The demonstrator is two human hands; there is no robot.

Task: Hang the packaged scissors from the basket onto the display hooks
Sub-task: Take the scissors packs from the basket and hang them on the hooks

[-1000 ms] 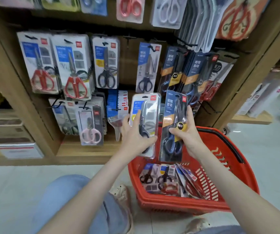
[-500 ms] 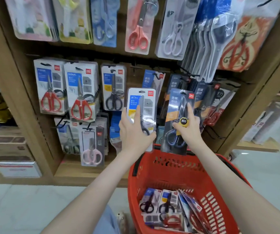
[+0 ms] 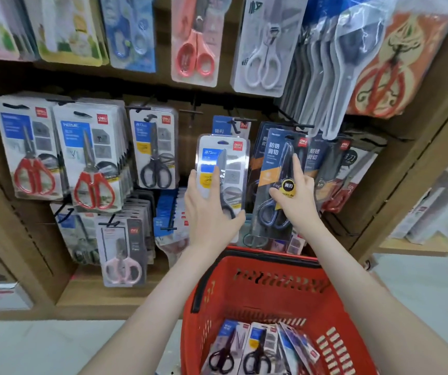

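Observation:
My left hand (image 3: 208, 212) grips a clear-fronted pack of black-handled scissors (image 3: 227, 163), held upright in front of the display board. My right hand (image 3: 296, 194) holds a dark blue pack of scissors (image 3: 274, 169) with a yellow-and-black round sticker, its top close to a hook (image 3: 302, 126) that carries matching dark packs. Below my arms stands the red basket (image 3: 260, 282) with several more packaged scissors (image 3: 255, 347) lying in its bottom. A bare black hook (image 3: 194, 112) sticks out just above and left of the left-hand pack.
The wooden display holds hanging packs: red-handled scissors (image 3: 87, 158) at left, black ones (image 3: 155, 150), pink ones (image 3: 123, 253) lower down, and white and coral ones on the row above. A wooden shelf post (image 3: 406, 169) rises on the right. Tiled floor lies below.
Both hands have lifted their packs up from above the basket toward the middle row of hooks. The view has tilted up and the basket now sits lower in it.

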